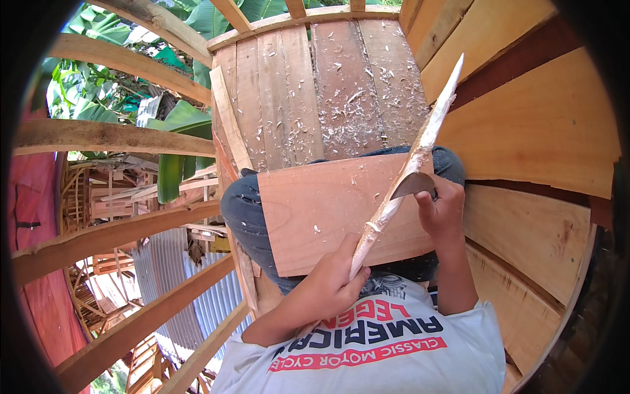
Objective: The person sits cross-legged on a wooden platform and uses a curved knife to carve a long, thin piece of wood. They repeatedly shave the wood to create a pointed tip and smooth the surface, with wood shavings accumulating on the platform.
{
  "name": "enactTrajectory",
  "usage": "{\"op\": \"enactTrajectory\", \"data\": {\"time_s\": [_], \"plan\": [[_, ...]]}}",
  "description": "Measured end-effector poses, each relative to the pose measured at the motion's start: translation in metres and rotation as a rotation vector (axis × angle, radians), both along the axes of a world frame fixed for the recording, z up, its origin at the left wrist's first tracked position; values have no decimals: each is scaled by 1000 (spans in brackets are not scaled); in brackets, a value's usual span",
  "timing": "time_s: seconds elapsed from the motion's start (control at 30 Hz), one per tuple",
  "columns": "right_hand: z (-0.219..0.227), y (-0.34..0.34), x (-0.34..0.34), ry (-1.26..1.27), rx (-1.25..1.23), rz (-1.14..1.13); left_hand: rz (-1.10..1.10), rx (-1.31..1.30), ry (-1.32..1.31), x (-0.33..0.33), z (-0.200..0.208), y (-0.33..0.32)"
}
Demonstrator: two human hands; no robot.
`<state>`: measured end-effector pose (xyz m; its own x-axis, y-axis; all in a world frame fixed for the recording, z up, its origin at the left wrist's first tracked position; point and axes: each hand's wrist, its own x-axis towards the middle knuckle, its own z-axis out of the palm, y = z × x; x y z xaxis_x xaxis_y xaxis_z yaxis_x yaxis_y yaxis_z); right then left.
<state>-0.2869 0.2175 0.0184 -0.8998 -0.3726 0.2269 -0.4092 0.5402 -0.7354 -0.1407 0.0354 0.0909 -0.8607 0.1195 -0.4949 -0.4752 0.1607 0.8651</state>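
A long peeled stick (430,134) slants up and away to the right, pale and pointed at its far end, with brownish bark left along its middle. My left hand (331,269) is wrapped round its near end. In my right hand (443,207) is a knife, its short curved blade (411,186) lying against the stick about midway. The knife's handle is hidden in my fist. Beneath the stick, a flat wooden board (321,210) rests across my lap, with a few pale shavings on it.
Many shavings lie on the plank floor (282,85) ahead. A wooden slat railing (118,138) runs along the left, with banana leaves (187,121) and corrugated metal sheets (161,262) beyond it. Close on the right stands a wall of wooden boards (531,118).
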Motion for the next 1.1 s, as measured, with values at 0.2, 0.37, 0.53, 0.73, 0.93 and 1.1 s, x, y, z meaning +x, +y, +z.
{"op": "enactTrajectory", "data": {"time_s": [0.2,0.37,0.53,0.73,0.93,1.1], "plan": [[18,-6,25,81,86,141,14,38,14,3,-5,-2],[4,3,0,133,62,41,33,122,37,1,-5,0],[11,-4,4,141,10,73,-8,127,32,6,-5,-5],[15,-2,24,153,47,191,2,175,68,4,-9,-5],[6,2,22,98,20,156,1,184,115,2,-16,1],[1,-2,12,-11,-61,10,29,256,20,3,-16,3]]}}
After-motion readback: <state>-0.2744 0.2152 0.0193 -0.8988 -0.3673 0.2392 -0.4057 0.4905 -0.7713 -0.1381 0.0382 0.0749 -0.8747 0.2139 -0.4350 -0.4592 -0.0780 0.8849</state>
